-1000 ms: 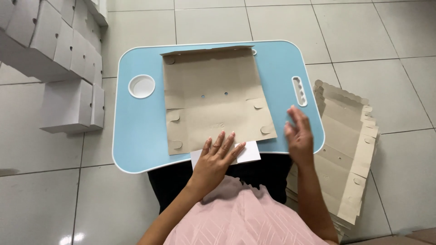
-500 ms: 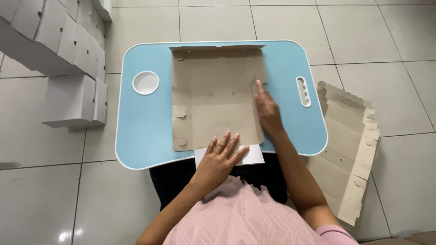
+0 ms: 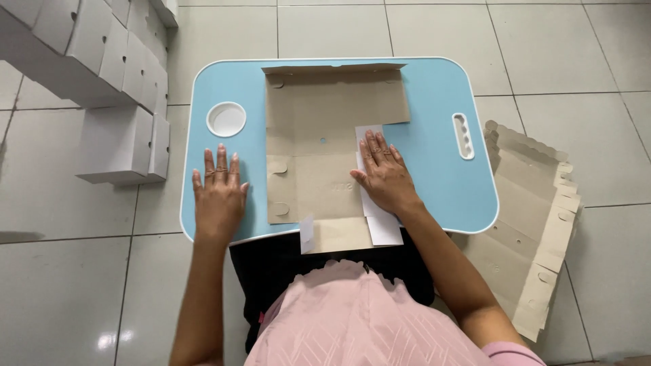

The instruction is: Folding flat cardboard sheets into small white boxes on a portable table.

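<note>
A flat brown cardboard box blank (image 3: 319,142) lies on a light blue lap table (image 3: 434,115). The blank's right side panel is folded inward, showing its white face (image 3: 380,224). My right hand (image 3: 384,173) presses flat on that folded panel, fingers spread. Palm down on the bare blue tabletop rests my left hand (image 3: 219,193), just left of the blank and apart from it, holding nothing. A round white cup recess (image 3: 226,119) sits in the table beyond my left hand.
Several folded white boxes (image 3: 102,74) are stacked on the tiled floor at the left. A pile of flat cardboard blanks (image 3: 536,224) lies on the floor to the right of the table. The table has a slotted handle (image 3: 463,135) near its right edge.
My left hand moved off the blank's near edge onto the blue tabletop at the left. My right hand came in from the right and folded the side panel inward, pressing it down.
</note>
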